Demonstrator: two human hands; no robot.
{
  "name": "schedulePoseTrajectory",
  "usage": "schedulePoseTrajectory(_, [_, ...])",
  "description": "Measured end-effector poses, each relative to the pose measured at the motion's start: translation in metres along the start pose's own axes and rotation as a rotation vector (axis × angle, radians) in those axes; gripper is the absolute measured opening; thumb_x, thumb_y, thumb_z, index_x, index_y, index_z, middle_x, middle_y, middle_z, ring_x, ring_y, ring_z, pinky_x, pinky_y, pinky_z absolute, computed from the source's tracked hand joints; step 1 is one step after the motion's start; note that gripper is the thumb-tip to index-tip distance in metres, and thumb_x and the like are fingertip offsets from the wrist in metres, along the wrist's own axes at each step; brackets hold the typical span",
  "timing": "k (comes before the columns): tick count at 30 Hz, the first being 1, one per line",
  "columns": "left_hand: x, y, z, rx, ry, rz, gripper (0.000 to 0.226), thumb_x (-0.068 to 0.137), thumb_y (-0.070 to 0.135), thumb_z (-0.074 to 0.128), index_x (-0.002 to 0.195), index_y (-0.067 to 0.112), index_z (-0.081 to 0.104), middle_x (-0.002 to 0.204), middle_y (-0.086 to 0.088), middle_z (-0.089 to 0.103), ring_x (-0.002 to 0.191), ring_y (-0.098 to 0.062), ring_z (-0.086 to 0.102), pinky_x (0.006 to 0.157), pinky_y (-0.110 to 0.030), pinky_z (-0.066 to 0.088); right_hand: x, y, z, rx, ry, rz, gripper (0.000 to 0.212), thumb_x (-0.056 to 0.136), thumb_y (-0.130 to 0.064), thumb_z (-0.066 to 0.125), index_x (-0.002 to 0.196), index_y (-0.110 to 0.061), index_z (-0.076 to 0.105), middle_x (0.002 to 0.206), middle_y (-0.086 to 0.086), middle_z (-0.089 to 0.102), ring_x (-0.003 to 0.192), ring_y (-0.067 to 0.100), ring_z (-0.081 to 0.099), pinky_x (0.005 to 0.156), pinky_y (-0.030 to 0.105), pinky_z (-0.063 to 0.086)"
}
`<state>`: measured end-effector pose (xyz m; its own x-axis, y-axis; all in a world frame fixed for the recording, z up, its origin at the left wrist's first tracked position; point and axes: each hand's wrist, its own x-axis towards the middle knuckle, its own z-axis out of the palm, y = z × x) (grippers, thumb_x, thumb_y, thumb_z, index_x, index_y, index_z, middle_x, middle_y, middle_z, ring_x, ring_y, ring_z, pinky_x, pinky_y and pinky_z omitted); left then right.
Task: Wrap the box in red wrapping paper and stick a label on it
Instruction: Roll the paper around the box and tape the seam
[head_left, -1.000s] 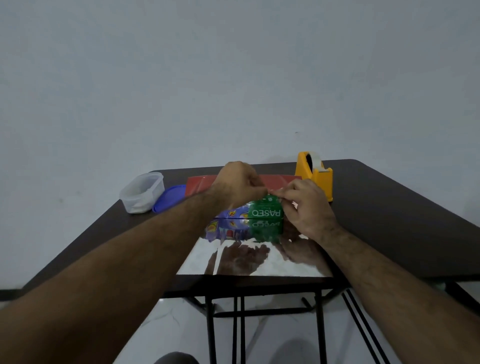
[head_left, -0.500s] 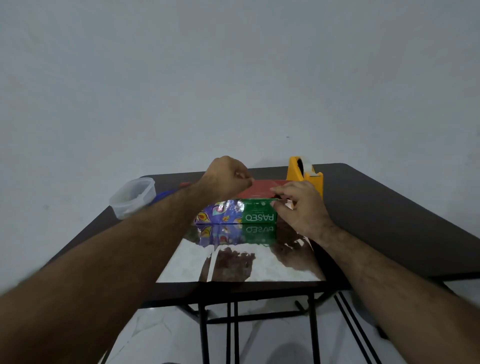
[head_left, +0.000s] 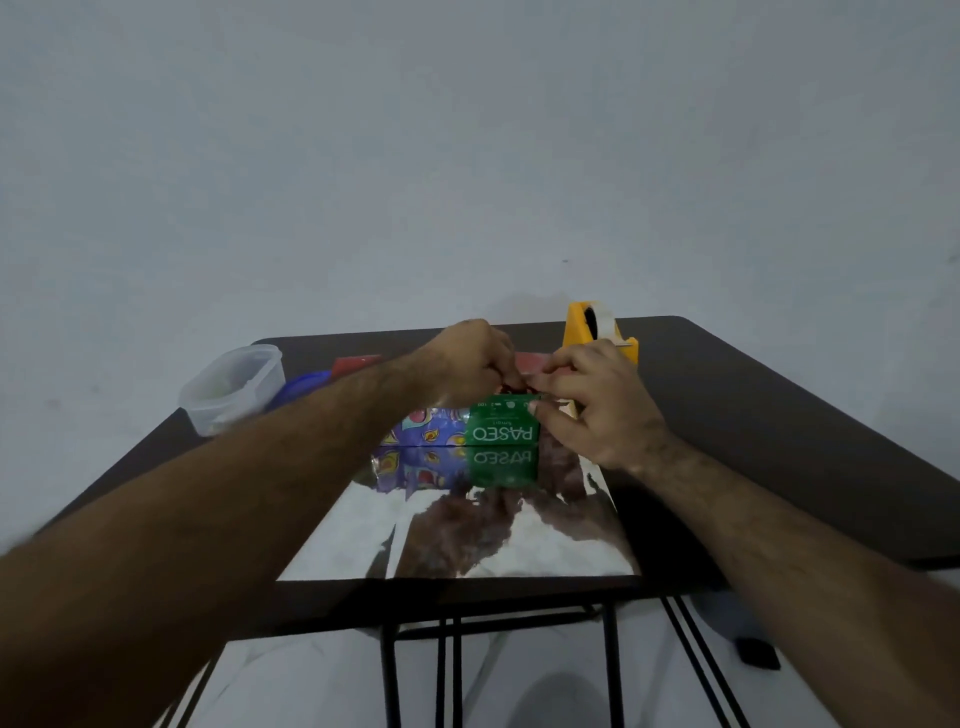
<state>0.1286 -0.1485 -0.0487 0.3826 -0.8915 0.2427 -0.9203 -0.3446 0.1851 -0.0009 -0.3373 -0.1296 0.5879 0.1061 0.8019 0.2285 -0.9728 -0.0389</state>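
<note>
Both hands, left (head_left: 470, 364) and right (head_left: 597, 400), pinching the red paper edge (head_left: 530, 361) at the top of the box (head_left: 501, 428). Box standing on the paper's silver underside (head_left: 493, 540), mid-table (head_left: 779, 415). Tape dispenser (head_left: 597, 332) behind; container (head_left: 234, 387) far left.

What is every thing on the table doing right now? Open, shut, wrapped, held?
box: lying on the paper, near side not yet wrapped
wrapping paper: spread flat, shiny side up
left hand: fingers curled at the box's top edge
right hand: pinching the same edge
tape dispenser: upright, untouched
plastic tub: open, lid off
</note>
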Motion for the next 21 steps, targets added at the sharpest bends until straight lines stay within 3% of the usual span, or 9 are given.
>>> schedulePoseTrajectory(5, [-0.018,-0.015,0.012,-0.182,0.162,0.007,0.048,0.087,-0.011,0.052,0.109,0.015,0.086,0.106,0.009,0.069,0.104,-0.010,0.061,0.096,-0.020,0.049,-0.004,-0.003,0.007,-0.046,0.048,0.001,0.032,0.090,-0.046,0.073,0.112,-0.024,0.084,0.108,-0.003,0.071,0.102,0.025,0.058,0.090,0.047,0.048])
schedulePoseTrajectory(7, [-0.025,-0.026,0.016,-0.145,0.227,0.017,0.048,0.083,0.002,0.051,0.106,0.025,0.087,0.101,0.018,0.067,0.105,-0.012,0.059,0.101,-0.034,0.049,-0.004,-0.007,0.008,-0.067,0.048,-0.012,0.030,0.090,-0.045,0.074,0.113,-0.027,0.083,0.112,-0.003,0.070,0.104,0.026,0.058,0.091,0.047,0.047])
schedulePoseTrajectory(10, [-0.032,-0.030,0.018,-0.007,0.157,0.003,0.051,0.084,0.012,0.049,0.110,0.039,0.084,0.104,0.025,0.059,0.115,-0.012,0.047,0.105,-0.050,0.038,-0.001,-0.012,0.010,-0.096,0.013,-0.054,0.028,0.089,-0.042,0.074,0.111,-0.028,0.083,0.113,0.000,0.070,0.103,0.028,0.058,0.088,0.047,0.048])
schedulePoseTrajectory(14, [-0.041,-0.025,0.013,0.056,0.149,-0.034,0.054,0.094,0.003,0.055,0.117,0.044,0.081,0.108,0.022,0.052,0.123,-0.014,0.041,0.098,-0.039,0.021,0.004,-0.016,0.012,-0.101,-0.003,-0.031,0.028,0.089,-0.044,0.074,0.104,-0.024,0.085,0.104,0.000,0.069,0.101,0.027,0.058,0.085,0.049,0.050])
schedulePoseTrajectory(21, [-0.054,-0.032,-0.003,0.384,0.153,0.040,0.045,0.097,0.015,0.058,0.122,0.047,0.076,0.108,0.022,0.048,0.122,-0.014,0.041,0.101,-0.042,0.022,0.000,-0.020,0.010,-0.126,-0.016,0.001,0.035,0.088,-0.050,0.069,0.107,-0.025,0.084,0.097,-0.003,0.065,0.099,0.023,0.056,0.083,0.045,0.049])
